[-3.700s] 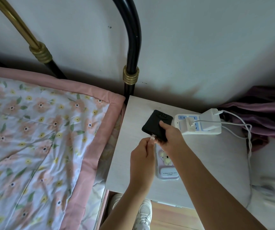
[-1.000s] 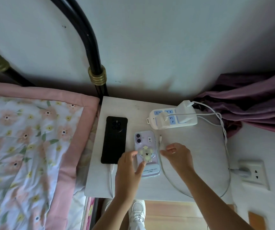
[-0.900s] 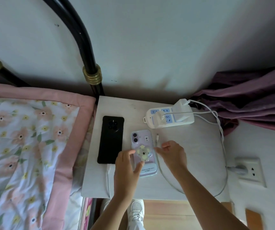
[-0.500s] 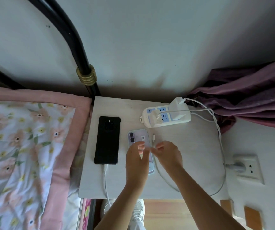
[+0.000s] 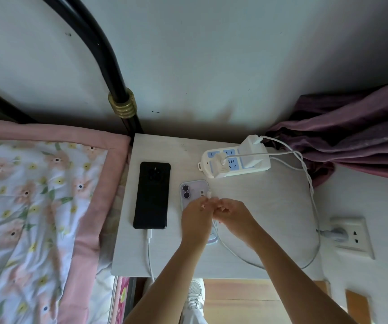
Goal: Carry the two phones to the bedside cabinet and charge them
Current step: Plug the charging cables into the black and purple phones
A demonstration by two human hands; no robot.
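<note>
Both hands are meeting over the purple phone [image 5: 194,191], fingers curling in around the loose white cable [image 5: 232,252]: the left hand [image 5: 196,220] is pinching near the connector tip [image 5: 209,194], which is sticking up toward 12 o'clock just past the fingertips, and the right hand [image 5: 234,217] is closing on the cord just behind it. Can't tell exactly which fingers are bearing the plug; they're overlapping.

Going left to right on the bedside cabinet [image 5: 270,218]: the black phone [image 5: 152,195] is lying face down, long axis 12-to-6, w/ a white cable [image 5: 149,251] already sitting in its 6 o'clock end and trailing off the front edge. Just beside it, the purple phone is lying parallel, camera end at 12, its lower half hiding under the left hand. At about 1 o'clock from the hands, the power strip [image 5: 235,163] is carrying two chargers, cords looping round the right side toward the wall socket [image 5: 349,235].

What the next move seems to turn on: the plug is pointing to 12 while the purple phone's port end is lying at 6, under and behind the hands, towards the wrists. So the tip prob. needs turning about, or the phone needs lifting and spinning. The left hand is nearer the phone body; the right is nearer the cord slack.
</note>
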